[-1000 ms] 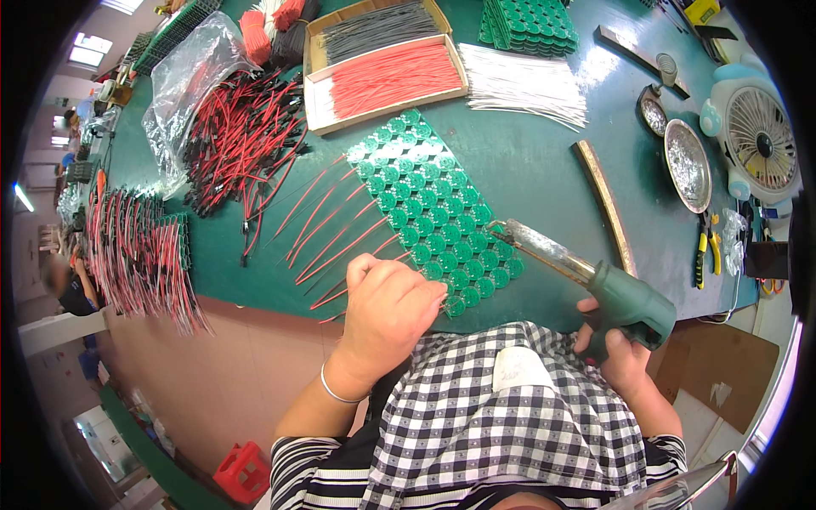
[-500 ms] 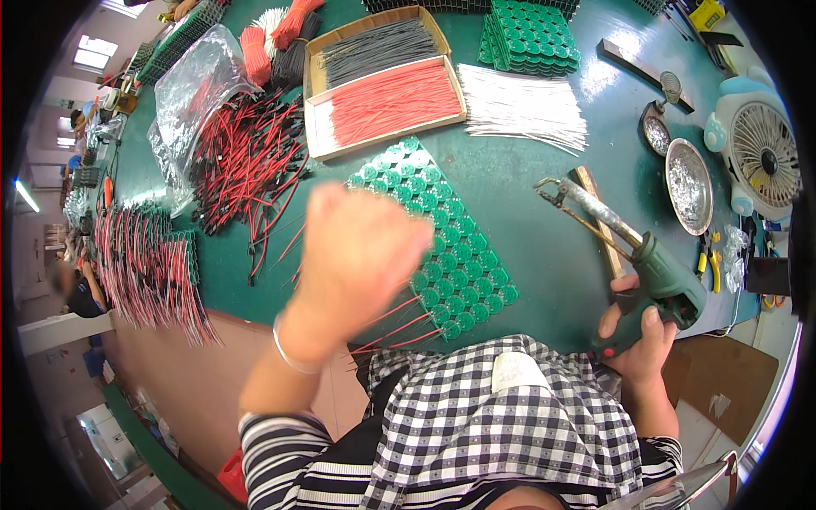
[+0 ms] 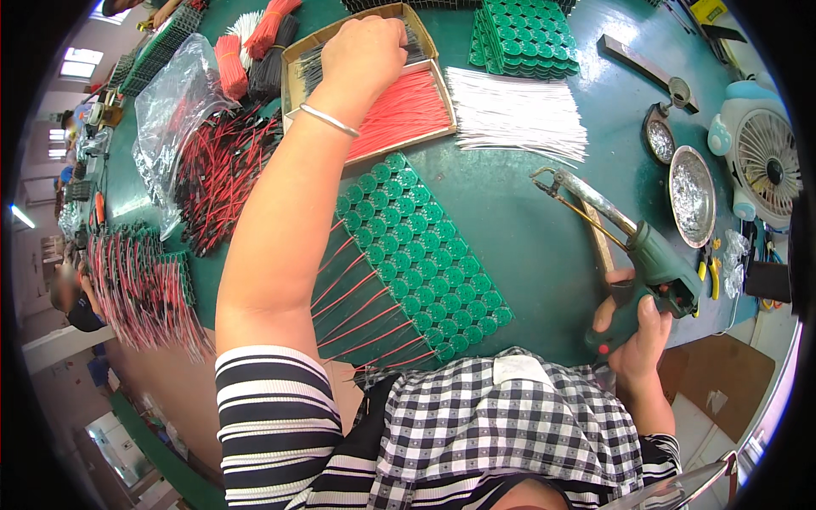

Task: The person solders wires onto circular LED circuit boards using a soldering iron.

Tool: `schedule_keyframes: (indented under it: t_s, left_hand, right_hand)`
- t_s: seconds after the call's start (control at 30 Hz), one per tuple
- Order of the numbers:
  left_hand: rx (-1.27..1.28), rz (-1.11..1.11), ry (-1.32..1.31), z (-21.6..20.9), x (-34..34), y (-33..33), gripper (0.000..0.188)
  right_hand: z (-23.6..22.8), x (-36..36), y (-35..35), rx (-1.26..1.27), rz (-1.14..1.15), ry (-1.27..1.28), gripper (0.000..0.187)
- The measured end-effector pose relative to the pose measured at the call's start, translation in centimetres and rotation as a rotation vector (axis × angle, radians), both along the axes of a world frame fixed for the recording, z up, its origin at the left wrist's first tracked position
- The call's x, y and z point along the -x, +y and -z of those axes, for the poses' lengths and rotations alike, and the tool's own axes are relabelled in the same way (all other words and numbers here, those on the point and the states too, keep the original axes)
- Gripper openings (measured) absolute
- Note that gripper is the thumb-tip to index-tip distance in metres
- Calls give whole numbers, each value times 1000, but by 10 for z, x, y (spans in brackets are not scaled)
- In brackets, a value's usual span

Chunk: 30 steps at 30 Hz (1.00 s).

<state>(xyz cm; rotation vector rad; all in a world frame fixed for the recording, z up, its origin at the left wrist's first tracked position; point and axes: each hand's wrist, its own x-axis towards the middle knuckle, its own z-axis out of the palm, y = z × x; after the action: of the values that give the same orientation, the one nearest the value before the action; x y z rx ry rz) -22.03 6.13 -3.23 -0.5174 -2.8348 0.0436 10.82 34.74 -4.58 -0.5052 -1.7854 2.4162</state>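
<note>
My left hand (image 3: 367,53) reaches over the box of black wires (image 3: 313,66), its fingers curled downward; their tips are hidden, so what they pinch, if anything, cannot be seen. Beneath its wrist lies the open box of red wires (image 3: 408,109). My right hand (image 3: 639,333) is wrapped round the grip of a green soldering gun (image 3: 659,268), whose metal tip points left above the table. Between the hands lies a green panel of round circuit boards (image 3: 422,255). Several red and dark wires (image 3: 361,306) stick out from its left edge.
White wires (image 3: 517,112) lie beside a stack of green panels (image 3: 527,38). At right are a metal dish (image 3: 690,195), a small fan (image 3: 761,153) and yellow-handled pliers (image 3: 714,276). Bundled red and black leads (image 3: 225,170) and a plastic bag (image 3: 174,110) lie at left.
My left hand has moved away from above the circuit panel, forward to the black wire box, uncovering the panel's left edge. My right hand still holds the soldering gun in nearly the same place.
</note>
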Motion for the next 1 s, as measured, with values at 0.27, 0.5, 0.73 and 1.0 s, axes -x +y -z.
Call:
schedule_keyframes:
  t_s: [0.27, 0.5, 0.73, 1.0]
  left_hand:
    - [-108, 74, -81, 6, 5, -15, 17]
    - [-142, 89, -199, -21, 6, -10, 20]
    - [-25, 310, 77, -39, -29, 0, 12]
    - [-193, 680, 79, -52, -198, 52, 10]
  right_hand:
    - [-2, 5, -1, 86, -18, 10, 54]
    - [-2, 4, -2, 75, 40, 22, 53]
    - [-4, 14, -3, 91, 91, 45, 47]
    - [-14, 83, -44, -333, 8, 446, 44]
